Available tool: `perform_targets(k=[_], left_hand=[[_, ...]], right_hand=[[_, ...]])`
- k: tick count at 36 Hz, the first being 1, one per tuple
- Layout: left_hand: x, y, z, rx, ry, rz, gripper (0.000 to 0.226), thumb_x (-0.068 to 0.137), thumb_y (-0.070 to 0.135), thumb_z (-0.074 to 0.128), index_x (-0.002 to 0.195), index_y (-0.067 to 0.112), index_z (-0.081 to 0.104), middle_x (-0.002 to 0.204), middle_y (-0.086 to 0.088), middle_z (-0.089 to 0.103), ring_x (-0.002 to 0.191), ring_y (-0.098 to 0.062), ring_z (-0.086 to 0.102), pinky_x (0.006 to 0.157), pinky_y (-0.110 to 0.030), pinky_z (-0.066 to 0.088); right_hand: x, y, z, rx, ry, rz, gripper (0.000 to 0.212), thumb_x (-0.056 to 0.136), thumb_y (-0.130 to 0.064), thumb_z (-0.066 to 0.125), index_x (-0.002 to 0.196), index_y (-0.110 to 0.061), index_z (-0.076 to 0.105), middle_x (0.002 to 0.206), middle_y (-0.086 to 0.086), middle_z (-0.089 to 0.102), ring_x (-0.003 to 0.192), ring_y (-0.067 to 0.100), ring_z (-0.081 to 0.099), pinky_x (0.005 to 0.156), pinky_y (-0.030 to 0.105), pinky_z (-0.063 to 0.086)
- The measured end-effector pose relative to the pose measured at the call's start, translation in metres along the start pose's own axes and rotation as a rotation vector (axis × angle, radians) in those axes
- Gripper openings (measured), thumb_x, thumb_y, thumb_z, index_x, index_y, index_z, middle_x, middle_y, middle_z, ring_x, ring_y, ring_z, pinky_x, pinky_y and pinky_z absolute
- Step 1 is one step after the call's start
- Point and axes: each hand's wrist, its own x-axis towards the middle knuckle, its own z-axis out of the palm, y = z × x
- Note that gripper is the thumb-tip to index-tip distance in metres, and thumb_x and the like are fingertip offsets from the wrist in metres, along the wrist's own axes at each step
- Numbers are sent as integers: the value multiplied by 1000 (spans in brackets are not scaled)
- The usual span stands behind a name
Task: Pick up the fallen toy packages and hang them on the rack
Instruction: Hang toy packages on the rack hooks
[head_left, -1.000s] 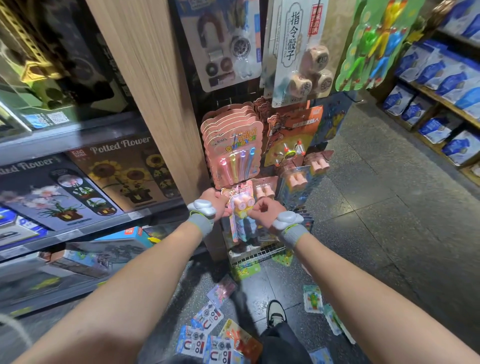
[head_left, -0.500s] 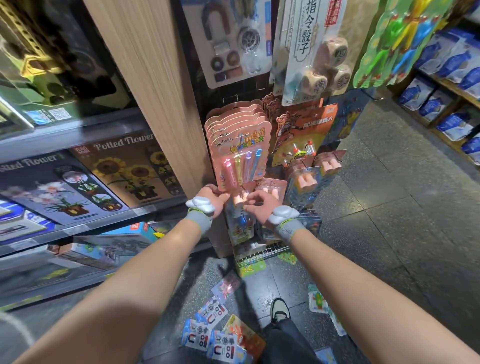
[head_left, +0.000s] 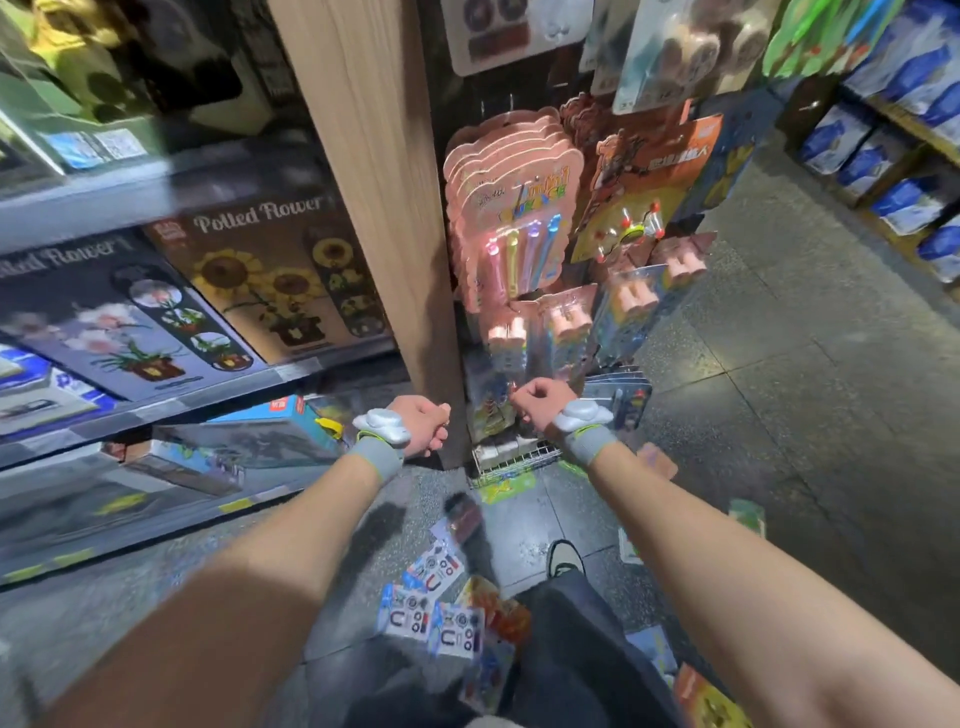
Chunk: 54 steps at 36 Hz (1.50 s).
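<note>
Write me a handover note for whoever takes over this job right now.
Left hand: curled, nothing seen in it.
Right hand: curled at a low hanging package; grip unclear.
Done: rack holds many packs.
To do: magnet packs, an orange pack and a green pack lie on the floor; pick up and hang.

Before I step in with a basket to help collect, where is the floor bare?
Bare grey floor lies right of the rack, up to the shelf of blue bags. Crowded: fallen packages litter the floor below the rack, around the person's shoe, and a few lie just right of it.
</note>
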Motion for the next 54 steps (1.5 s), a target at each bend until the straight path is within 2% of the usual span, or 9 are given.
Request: perform_targets(k=[4,7,11,17,24,31,37,45,54], left_hand=[[-15,-28,-10,301,-47,81,45,98,34,53,58,15,52,57,-5,57,46,-16,52,50,-19,41],[-35,-77,-18,417,-168,87,44,88,44,58,55,16,53,63,-12,62,56,-22,53,60,-34,48],[-56,-119,-21,594,-286,82,29,91,33,56,68,15,57,72,-9,59,67,-22,53,63,-40,48],[-102,-161,-8,796,-359,67,23,97,31,51,84,15,62,82,-8,62,81,-27,63,83,-37,52],[-132,-210,29,1006,-486,86,38,100,30,47,99,-1,69,101,-17,71,91,-33,68,73,-33,50],[-143,-267,55,1021,-597,79,35,101,29,49,74,7,58,70,-13,64,49,-16,56,47,-20,41],[-135,-337,86,1053,-549,40,29,100,26,50,71,19,51,68,0,56,72,-20,57,77,-35,50],[-92,-425,99,1155,-616,2,34,92,13,51,59,15,43,73,-7,50,70,-19,44,57,-28,31],[-1,-519,119,1248,-587,37,34,100,40,46,98,12,67,95,-2,68,82,-20,61,59,-25,38]], right_hand=[[-34,18,27,-24,45,91,41,71,-54,55,70,-13,58,66,4,67,63,26,65,69,42,57],[-85,31,62,35,100,150,36,84,-42,57,59,-17,57,55,-1,55,55,20,51,62,39,52],[-127,63,94,104,104,259,31,88,-37,58,62,-21,59,64,5,60,64,23,56,69,43,53],[-188,146,151,169,103,438,35,59,-47,52,64,-14,64,64,14,65,58,29,60,60,46,54],[-275,195,191,133,117,590,34,69,-44,46,65,-13,59,66,10,66,62,28,62,64,39,52],[-307,280,242,206,123,692,35,74,-49,53,70,-15,60,82,8,69,75,29,64,82,46,57],[-315,347,285,179,86,721,52,57,-58,46,74,-12,63,85,14,69,82,36,68,81,48,56],[-301,372,329,64,-1,738,42,89,-46,46,108,-14,66,108,13,65,93,27,61,83,37,46],[-212,423,412,227,-44,752,34,83,-36,51,98,-10,65,100,17,68,91,34,65,76,41,52]])
